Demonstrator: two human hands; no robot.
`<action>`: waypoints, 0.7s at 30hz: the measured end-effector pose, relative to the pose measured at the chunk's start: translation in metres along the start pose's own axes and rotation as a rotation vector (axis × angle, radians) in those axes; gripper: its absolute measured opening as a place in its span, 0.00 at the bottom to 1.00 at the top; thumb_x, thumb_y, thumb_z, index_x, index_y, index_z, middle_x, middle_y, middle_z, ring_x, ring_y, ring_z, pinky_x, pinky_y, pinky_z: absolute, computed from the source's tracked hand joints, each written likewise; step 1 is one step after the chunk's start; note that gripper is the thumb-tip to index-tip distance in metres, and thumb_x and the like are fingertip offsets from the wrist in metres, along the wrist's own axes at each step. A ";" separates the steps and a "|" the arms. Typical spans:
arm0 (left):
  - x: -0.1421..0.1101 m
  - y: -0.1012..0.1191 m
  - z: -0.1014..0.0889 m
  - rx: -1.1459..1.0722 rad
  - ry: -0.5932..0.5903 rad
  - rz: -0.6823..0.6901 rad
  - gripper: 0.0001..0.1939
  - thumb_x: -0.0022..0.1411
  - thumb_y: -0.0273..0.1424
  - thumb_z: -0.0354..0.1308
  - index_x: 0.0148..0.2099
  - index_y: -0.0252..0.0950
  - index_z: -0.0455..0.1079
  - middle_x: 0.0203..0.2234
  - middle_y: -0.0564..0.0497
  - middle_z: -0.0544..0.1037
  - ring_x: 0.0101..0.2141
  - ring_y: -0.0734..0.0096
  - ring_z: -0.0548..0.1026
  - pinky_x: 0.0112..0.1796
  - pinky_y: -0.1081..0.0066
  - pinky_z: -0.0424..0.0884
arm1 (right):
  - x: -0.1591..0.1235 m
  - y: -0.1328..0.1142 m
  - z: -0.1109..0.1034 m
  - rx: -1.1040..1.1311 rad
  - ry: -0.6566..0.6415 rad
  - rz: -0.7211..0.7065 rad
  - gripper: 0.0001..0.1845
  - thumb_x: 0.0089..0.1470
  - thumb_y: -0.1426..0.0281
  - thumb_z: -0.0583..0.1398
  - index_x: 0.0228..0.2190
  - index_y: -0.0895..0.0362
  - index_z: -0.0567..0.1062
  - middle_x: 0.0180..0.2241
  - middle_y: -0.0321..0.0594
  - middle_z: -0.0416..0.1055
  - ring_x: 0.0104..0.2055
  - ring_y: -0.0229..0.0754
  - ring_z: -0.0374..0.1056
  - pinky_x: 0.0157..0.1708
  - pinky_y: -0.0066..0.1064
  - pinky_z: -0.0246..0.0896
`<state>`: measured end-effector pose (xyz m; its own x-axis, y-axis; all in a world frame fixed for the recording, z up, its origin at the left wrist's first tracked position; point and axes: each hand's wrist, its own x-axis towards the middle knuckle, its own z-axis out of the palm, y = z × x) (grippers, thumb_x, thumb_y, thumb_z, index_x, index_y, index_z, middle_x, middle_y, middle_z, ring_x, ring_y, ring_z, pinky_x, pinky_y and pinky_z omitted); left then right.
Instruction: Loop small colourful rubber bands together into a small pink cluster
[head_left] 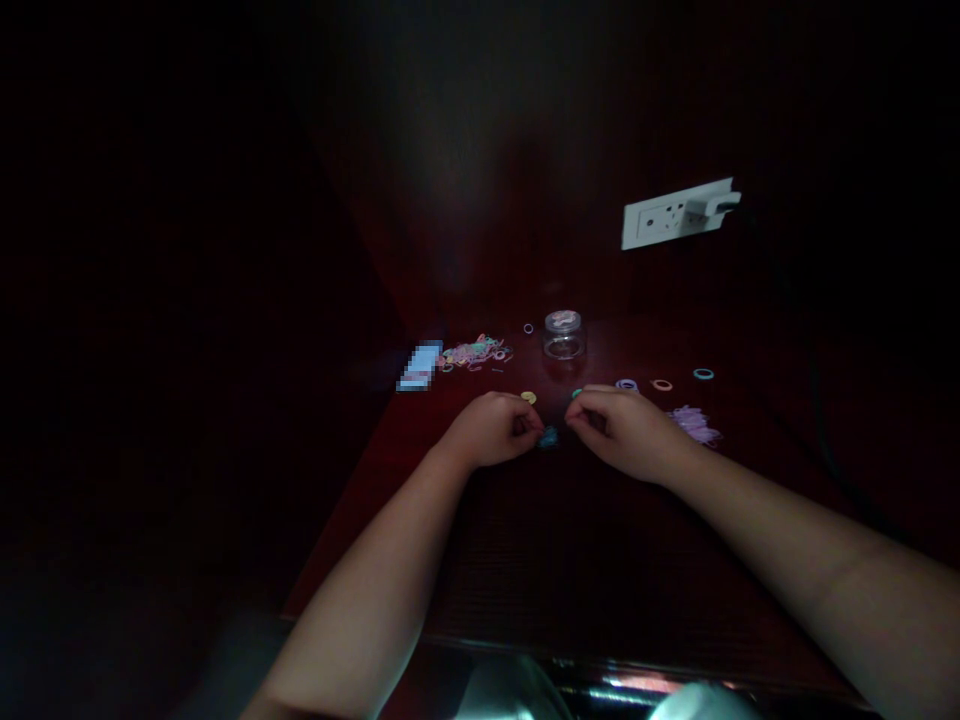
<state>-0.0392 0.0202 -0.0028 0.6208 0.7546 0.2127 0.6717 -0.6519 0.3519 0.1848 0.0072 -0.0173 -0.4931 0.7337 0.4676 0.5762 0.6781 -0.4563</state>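
Observation:
My left hand (499, 428) rests over the dark table with thumb and fingers pinched together, at the left side of a small pile of blue elastic bands (548, 437). My right hand (619, 425) is pinched too, just right of that pile; whether either hand holds a band is too dark and small to make out. Behind my left fingers lies a yellow band (529, 397). A green band (577, 394) shows partly behind my right fingers. Beyond my right hand are purple bands (627, 384), an orange band (661, 385) and a teal band (703, 374). A lilac band pile (696, 424) lies beside my right wrist.
A clear lidded jar (564, 338) stands toward the back, with a single pale ring (528, 328) to its left. Mixed coloured bands (474, 352) are heaped near a blurred bright phone-like rectangle (420, 366). A wall socket (675, 215) holds a plug with a dark cable hanging rightward.

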 end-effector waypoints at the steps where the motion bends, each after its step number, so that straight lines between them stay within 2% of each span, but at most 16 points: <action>1: 0.000 0.000 0.000 0.003 -0.003 -0.001 0.06 0.57 0.28 0.60 0.35 0.37 0.79 0.27 0.54 0.80 0.27 0.75 0.74 0.31 0.75 0.66 | 0.000 0.000 0.000 0.002 -0.001 0.003 0.07 0.56 0.76 0.57 0.29 0.57 0.75 0.27 0.37 0.69 0.28 0.38 0.64 0.29 0.29 0.55; 17: -0.002 0.002 -0.002 -0.008 0.033 0.029 0.05 0.55 0.26 0.59 0.34 0.36 0.76 0.27 0.53 0.79 0.28 0.74 0.75 0.31 0.75 0.67 | 0.000 0.000 0.000 -0.003 0.001 0.000 0.07 0.55 0.75 0.57 0.29 0.56 0.75 0.27 0.37 0.69 0.28 0.38 0.65 0.29 0.29 0.56; 21: -0.001 0.002 -0.002 0.012 0.009 0.019 0.05 0.56 0.26 0.59 0.34 0.36 0.77 0.27 0.53 0.80 0.28 0.74 0.75 0.31 0.75 0.67 | 0.000 0.000 0.000 -0.002 -0.007 0.005 0.07 0.56 0.74 0.57 0.29 0.56 0.75 0.27 0.38 0.70 0.29 0.38 0.65 0.30 0.29 0.56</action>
<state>-0.0386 0.0182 -0.0006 0.6300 0.7426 0.2273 0.6645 -0.6670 0.3371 0.1846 0.0068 -0.0173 -0.4947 0.7374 0.4599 0.5803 0.6742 -0.4568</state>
